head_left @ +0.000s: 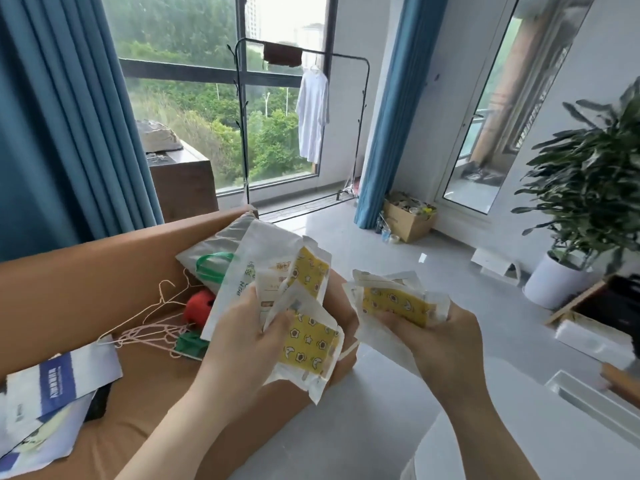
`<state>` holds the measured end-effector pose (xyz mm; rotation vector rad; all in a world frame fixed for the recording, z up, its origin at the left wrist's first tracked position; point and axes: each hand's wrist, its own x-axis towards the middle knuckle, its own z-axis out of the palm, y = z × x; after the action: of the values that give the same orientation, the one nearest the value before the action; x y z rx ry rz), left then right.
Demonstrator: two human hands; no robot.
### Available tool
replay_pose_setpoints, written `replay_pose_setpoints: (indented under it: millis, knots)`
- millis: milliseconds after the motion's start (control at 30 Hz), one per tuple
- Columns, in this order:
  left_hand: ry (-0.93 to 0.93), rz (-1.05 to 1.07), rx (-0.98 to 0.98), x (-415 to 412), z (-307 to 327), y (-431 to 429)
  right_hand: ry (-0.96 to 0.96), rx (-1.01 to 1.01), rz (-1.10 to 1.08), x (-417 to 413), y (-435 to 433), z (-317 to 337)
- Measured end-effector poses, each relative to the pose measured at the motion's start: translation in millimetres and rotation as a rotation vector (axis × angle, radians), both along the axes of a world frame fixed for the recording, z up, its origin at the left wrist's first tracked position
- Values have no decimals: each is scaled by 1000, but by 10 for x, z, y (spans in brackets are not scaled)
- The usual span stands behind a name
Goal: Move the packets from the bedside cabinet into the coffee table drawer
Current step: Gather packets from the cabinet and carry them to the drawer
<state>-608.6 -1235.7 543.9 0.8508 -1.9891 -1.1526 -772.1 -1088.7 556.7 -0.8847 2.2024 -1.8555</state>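
Above the right-hand end of the tan sofa [86,271], clear of its seat, both lots of packets are in the air and rest on nothing. My left hand [249,330] grips a loose fan of packets [308,344], thumb across the front and fingers curled behind. The white wrappers overlap at differing angles, and one yellow-printed packet hangs lowest. My right hand [446,341] holds a second, tighter stack [391,301], pinched from below with its yellow face toward me. The two lots are near each other but apart. Neither the bedside cabinet nor the drawer can be identified in view. A white surface [502,445] lies at lower right, and I cannot tell whether it is the coffee table. Assessment: carrying stage, nothing deposited yet. Principal risk: the fan is held at one end only and the wrappers look slick. A packet could slide out in transit and land among the wire hangers [149,327] and the grey bag [207,258] on the sofa seat, or on the floor. Secondary risk: both hands are occupied, so opening a drawer would require shifting one lot, which is when the grip is weakest.
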Motion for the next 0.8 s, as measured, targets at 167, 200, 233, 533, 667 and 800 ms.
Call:
replay_pose_setpoints:
  millis: [167,200,233,533,667,800]
  knots:
    - [-49,-66,-2,-668,-136,-456,-56,47,-129,-499,-258,-172]
    - [-69,-86,-17,-829,-162,-529,-67,56,-148,-626,-304,-213]
    - [-89,-103,-29,-995,-198,-603,-78,66,-164,-761,-349,-252]
    - [-182,-238,-41,-2537,-412,-866,-119,135,-270,-2131,-536,-555]
    - [-222,-292,-8,-3127,-508,-952,-129,168,-284,-2653,-606,-660]
    - [-244,-341,27,-3674,-587,-1131,-173,167,-345,-3119,-709,-744]
